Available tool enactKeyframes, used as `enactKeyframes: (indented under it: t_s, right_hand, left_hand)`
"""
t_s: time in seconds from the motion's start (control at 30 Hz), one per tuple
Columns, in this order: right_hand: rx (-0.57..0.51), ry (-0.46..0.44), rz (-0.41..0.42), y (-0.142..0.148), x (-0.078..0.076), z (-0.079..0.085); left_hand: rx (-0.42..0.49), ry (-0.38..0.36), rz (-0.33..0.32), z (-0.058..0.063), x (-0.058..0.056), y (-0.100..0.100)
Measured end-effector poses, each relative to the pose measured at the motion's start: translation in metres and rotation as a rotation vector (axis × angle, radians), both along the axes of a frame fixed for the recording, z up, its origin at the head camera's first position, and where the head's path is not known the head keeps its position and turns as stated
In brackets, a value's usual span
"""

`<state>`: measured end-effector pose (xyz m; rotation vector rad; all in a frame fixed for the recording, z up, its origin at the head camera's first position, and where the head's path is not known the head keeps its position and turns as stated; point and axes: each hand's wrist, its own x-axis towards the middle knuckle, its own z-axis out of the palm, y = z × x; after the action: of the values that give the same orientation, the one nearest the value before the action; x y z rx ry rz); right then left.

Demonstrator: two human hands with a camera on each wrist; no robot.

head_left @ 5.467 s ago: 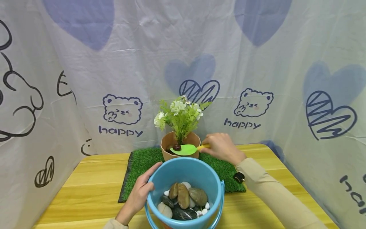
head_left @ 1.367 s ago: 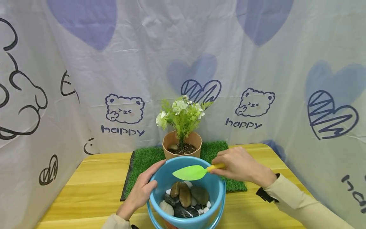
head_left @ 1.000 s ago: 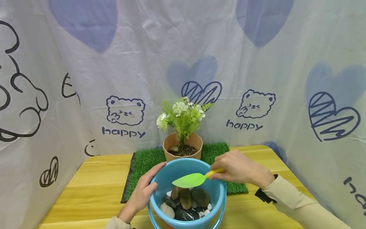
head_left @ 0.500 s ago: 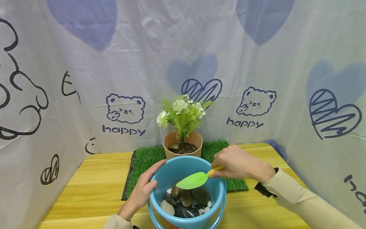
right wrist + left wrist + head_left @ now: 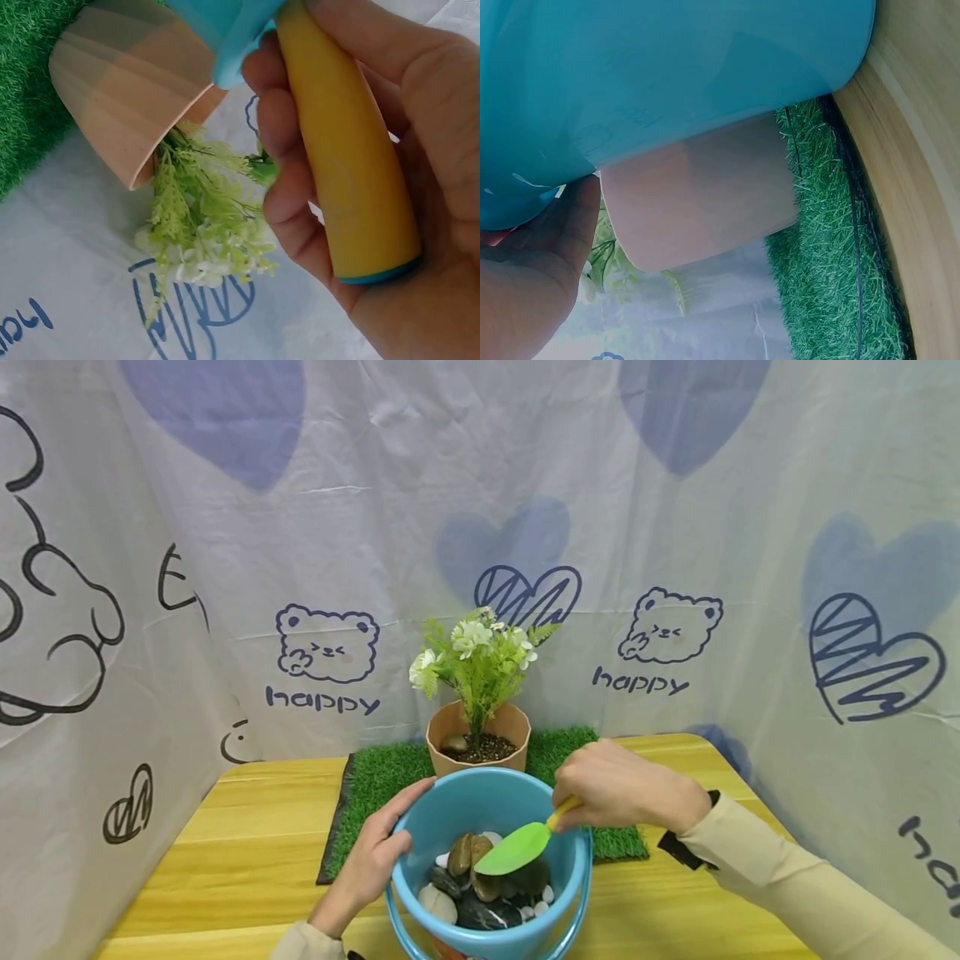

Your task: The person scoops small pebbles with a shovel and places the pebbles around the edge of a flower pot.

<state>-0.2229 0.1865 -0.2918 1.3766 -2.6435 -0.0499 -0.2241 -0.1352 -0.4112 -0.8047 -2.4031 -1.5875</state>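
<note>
My right hand point(image 5: 611, 785) grips the yellow handle point(image 5: 349, 157) of a trowel whose bright green blade point(image 5: 516, 850) slants down into a blue bucket point(image 5: 411, 814). The blade tip overlaps a brown stone point(image 5: 460, 855) among grey, black and white stones and several small white pebbles. My left hand point(image 5: 371, 852) holds the bucket's left rim, thumb at the rim and fingers along the outer wall. In the left wrist view, the left hand point(image 5: 544, 262) lies against the bucket's side point(image 5: 667, 67). Nothing shows on the blade's visible face.
Just behind the bucket, a tan flowerpot point(image 5: 517, 735) with a white-flowered plant point(image 5: 480, 664) stands on a green turf mat point(image 5: 386, 772). Dark soil and a brownish stone point(image 5: 454, 743) are in it. The yellow wooden table point(image 5: 240, 835) is backed by a printed curtain point(image 5: 337, 527).
The right hand has brought the trowel from the flowerpot back over the bucket, then tipped its blade down toward the stones. A stone now shows in the pot. The left hand stays at the rim.
</note>
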Motion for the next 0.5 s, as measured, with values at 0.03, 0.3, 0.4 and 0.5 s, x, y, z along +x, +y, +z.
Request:
enactKeyframes:
  t_s: [0.03,0.3,0.4,0.5]
  right_hand:
    - [0.008,-0.016,-0.005,-0.001,0.001,0.001]
    - [0.094,-0.143,-0.023,-0.008,0.005,0.011]
    - [0.113,-0.182,-0.043,-0.012,0.007,0.015]
    - [0.13,-0.197,-0.067,-0.017,0.009,0.017]
  left_hand:
    - [0.0,0.001,0.0,0.0,0.0,0.0]
    - [-0.007,0.004,0.0,0.0,0.0,0.001]
    - [-0.006,-0.001,-0.001,0.0,0.0,0.0]
    - [0.0,-0.004,-0.003,0.0,0.0,0.0]
